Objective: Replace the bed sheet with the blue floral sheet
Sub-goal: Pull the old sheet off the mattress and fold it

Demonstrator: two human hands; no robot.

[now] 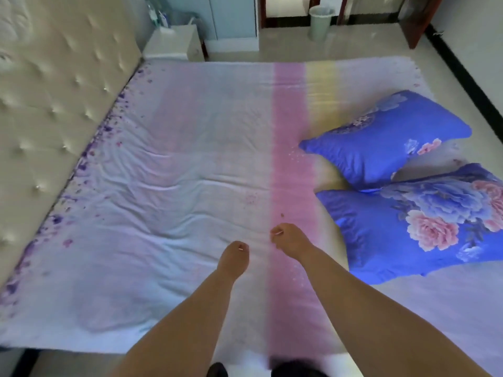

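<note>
Both arms reach out over the bed. My left hand (pixel 236 254) has curled fingers on the pale sheet (pixel 163 164), and I cannot tell if its grip holds cloth. My right hand (pixel 285 238) pinches the sheet at the pink stripe (pixel 290 131). No blue floral sheet shows. Two blue floral pillows (pixel 394 186) lie on the sheet, so I think pulling now could drag them onto the floor.

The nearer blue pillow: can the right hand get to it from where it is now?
Probably yes. The right hand is over the pink stripe of the sheet, and the nearer pillow lies just to its right. Nothing sits between them. Its fingers look curled, so they would have to open first.
</note>
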